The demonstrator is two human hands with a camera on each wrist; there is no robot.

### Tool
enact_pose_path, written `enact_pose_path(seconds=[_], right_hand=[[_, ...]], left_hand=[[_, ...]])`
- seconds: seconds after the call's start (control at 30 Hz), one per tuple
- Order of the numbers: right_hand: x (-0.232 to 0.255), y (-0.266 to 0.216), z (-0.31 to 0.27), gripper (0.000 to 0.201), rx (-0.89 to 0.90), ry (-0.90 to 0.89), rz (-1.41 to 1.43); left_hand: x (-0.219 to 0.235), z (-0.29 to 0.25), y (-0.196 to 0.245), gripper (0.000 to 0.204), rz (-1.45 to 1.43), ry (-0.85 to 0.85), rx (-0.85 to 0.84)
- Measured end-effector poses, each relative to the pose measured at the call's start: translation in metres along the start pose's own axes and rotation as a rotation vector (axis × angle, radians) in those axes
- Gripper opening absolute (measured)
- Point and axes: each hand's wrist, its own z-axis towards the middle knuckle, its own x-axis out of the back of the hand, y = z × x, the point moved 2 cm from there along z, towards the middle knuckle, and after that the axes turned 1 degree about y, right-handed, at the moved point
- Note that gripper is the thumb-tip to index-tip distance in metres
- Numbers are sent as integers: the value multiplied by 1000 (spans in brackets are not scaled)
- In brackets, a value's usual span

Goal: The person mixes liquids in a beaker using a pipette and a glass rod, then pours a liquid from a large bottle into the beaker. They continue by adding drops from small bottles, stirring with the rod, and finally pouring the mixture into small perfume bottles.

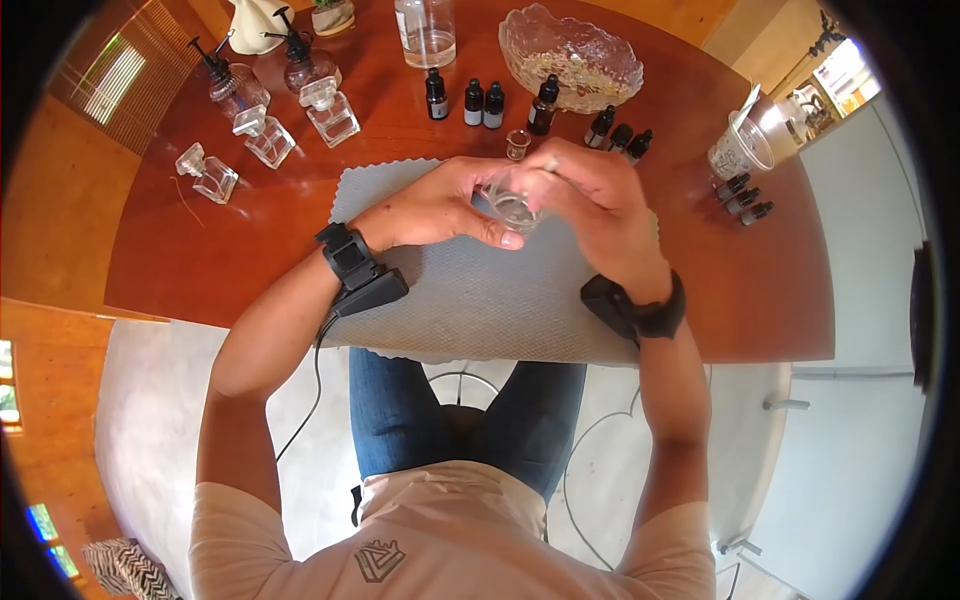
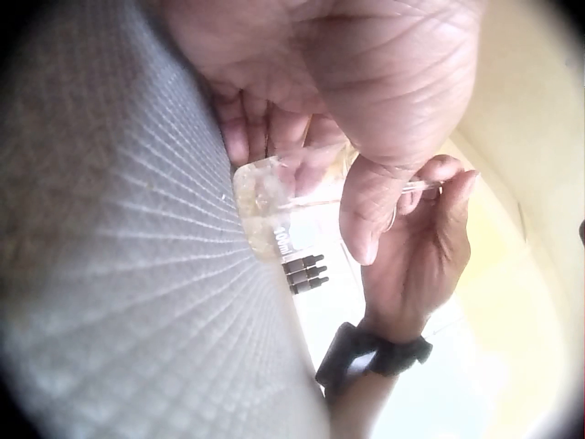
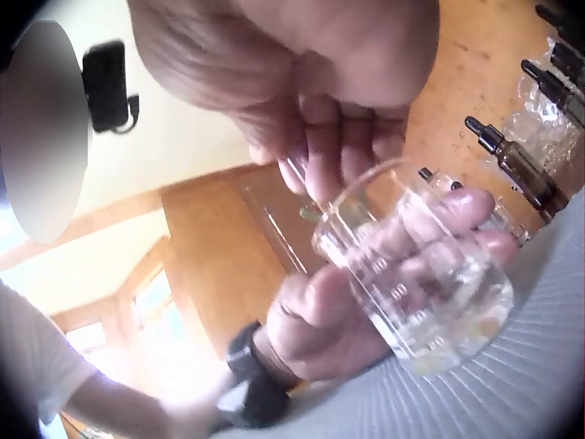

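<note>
A small clear glass beaker (image 1: pixel 515 212) with white volume marks stands on the grey mat (image 1: pixel 480 300), with some clear liquid low inside it. My left hand (image 1: pixel 435 205) grips it from the side, thumb in front and fingers behind, as the right wrist view also shows. Above the rim, my right hand (image 1: pixel 598 200) pinches a thin clear rod (image 2: pixel 420 187) between thumb and fingers. The rod's lower end is hard to make out through the glass. Just beyond the beaker sits a tiny glass cup (image 1: pixel 517 145).
Several dark dropper bottles (image 1: pixel 543 105) stand behind the mat, and more lie at the right (image 1: pixel 743 198). A textured glass bowl (image 1: pixel 570 60), a large clear bottle (image 1: pixel 427 35), square perfume bottles (image 1: pixel 330 115), amber spray bottles (image 1: pixel 235 88) and a patterned cup (image 1: pixel 740 150) surround the work area.
</note>
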Motion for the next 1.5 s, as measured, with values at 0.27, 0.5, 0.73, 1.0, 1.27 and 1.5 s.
enact_pose_path(seconds=[0.27,0.5,0.73,1.0,1.27,1.5], right_hand=[[7,0,0,15,-37,-1,12],[21,7,-4,16,-83,51,-7],[5,9,-2,17,7,133,-86],[0,9,0,17,99,124,-132],[0,6,-1,17,17,72,-84],[4,2,-2,17,-48,-20,65]], left_hand=[[1,0,-6,63,-19,29,-47],[-3,-1,0,62,-29,57,-49],[-3,1,-4,62,-53,16,-26],[-3,0,-2,60,-73,28,-63],[-2,2,-4,58,-64,9,-27],[-1,2,-7,57,-49,1,-52]])
